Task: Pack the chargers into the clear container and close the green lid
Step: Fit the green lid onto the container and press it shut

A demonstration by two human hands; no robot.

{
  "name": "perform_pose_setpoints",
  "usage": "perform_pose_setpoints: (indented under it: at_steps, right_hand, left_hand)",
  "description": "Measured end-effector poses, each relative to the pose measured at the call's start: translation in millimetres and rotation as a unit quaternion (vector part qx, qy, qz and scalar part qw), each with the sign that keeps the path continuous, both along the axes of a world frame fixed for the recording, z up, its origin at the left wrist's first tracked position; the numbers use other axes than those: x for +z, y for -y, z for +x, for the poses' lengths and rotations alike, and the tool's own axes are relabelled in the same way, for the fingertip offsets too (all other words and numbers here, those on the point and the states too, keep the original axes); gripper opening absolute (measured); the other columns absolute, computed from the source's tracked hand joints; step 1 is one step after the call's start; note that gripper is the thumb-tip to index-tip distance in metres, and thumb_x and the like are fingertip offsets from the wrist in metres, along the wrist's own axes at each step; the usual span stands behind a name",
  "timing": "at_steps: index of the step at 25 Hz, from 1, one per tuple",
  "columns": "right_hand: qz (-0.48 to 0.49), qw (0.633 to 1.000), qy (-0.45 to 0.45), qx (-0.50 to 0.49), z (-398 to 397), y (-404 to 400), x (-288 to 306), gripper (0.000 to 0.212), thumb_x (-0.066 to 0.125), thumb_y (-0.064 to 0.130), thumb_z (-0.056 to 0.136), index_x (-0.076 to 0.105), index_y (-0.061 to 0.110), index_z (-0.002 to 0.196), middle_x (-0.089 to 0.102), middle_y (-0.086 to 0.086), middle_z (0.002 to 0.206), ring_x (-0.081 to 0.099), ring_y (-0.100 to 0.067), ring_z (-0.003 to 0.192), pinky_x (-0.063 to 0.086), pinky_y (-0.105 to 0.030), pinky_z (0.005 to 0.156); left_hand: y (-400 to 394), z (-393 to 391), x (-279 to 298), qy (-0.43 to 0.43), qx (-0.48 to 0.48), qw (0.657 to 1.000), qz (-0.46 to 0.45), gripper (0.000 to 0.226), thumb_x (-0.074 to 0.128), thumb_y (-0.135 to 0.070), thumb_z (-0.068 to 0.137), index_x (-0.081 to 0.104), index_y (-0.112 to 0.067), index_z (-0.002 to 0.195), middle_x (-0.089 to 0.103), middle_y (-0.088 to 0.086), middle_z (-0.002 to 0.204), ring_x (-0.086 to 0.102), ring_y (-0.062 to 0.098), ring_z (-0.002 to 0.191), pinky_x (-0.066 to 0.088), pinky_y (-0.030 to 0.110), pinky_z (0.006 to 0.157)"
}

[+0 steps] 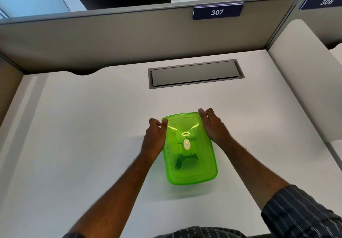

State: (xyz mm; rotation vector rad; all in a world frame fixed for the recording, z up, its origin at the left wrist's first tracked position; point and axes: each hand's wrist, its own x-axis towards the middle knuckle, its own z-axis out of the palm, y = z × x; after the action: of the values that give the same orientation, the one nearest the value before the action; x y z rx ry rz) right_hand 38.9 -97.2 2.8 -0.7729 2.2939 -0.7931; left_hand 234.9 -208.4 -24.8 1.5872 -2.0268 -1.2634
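Note:
A translucent green lid (192,171) lies on top of the container on the white desk (83,126). The clear container is hidden beneath it. Through the lid I make out dim shapes, a pale round spot and a dark piece, too blurred to name. My left hand (154,137) is at the lid's far left corner, thumb and fingers pinching the rim. My right hand (212,124) is at the far right corner, fingers curled over the lid's edge.
A grey cable hatch (196,74) is set flush in the desk beyond the container. A beige partition (111,37) with a "307" sign closes the back, and a side panel (303,82) bounds the right. White desk surface surrounds the container.

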Motion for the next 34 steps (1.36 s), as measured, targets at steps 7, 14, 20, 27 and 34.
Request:
perform_pose_setpoints:
  at_steps: [7,14,20,27,34]
  right_hand:
    - [0.034,0.999,-0.018,0.003,41.2,-77.7,-1.4,0.048,0.028,0.076,0.092,0.037,0.029,0.095,0.065,-0.003,0.072,0.064,-0.033,0.076,0.051,-0.043,0.075]
    - [0.037,0.998,-0.058,-0.003,78.4,-112.0,-5.9,0.043,0.031,0.069,0.095,0.03,0.026,0.098,0.067,-0.009,0.079,0.066,-0.039,0.078,0.052,-0.045,0.074]
    - [0.015,0.998,-0.065,-0.003,82.3,-113.1,-4.6,0.044,0.038,0.066,0.094,0.029,0.023,0.098,0.065,-0.013,0.077,0.065,-0.042,0.076,0.052,-0.046,0.068]
    - [0.033,0.998,-0.05,0.011,73.2,-116.5,-8.8,0.046,0.036,0.071,0.093,0.03,0.025,0.097,0.065,-0.01,0.077,0.065,-0.038,0.075,0.053,-0.044,0.071]
    - [0.012,0.998,-0.05,0.038,56.5,-114.7,-12.3,0.051,0.036,0.078,0.087,0.034,0.028,0.098,0.055,0.002,0.06,0.062,-0.031,0.062,0.045,-0.038,0.059]
  left_hand:
    - [-76.9,46.7,-7.1,0.003,-0.009,1.0,0.009,0.037,0.041,-0.062,0.099,0.041,-0.026,0.102,0.064,0.0,0.076,0.066,0.028,0.076,0.053,0.043,0.071]
    - [-115.7,53.5,-5.4,0.009,0.015,0.999,-0.03,0.03,0.038,-0.061,0.101,0.033,-0.032,0.105,0.07,0.008,0.094,0.069,0.04,0.088,0.046,0.039,0.068]
    - [-122.9,53.4,-4.4,-0.02,0.027,0.998,-0.056,0.028,0.04,-0.053,0.103,0.036,-0.026,0.106,0.069,0.012,0.101,0.067,0.043,0.092,0.044,0.04,0.067]
    - [-110.7,56.2,-5.0,0.009,0.03,0.999,-0.022,0.03,0.044,-0.059,0.099,0.038,-0.03,0.101,0.063,-0.003,0.074,0.065,0.028,0.076,0.053,0.043,0.07]
    - [-64.3,40.8,10.9,-0.067,0.022,0.992,-0.106,0.028,0.068,-0.031,0.094,0.05,-0.017,0.112,0.054,0.002,0.112,0.059,0.031,0.1,0.047,0.041,0.09]
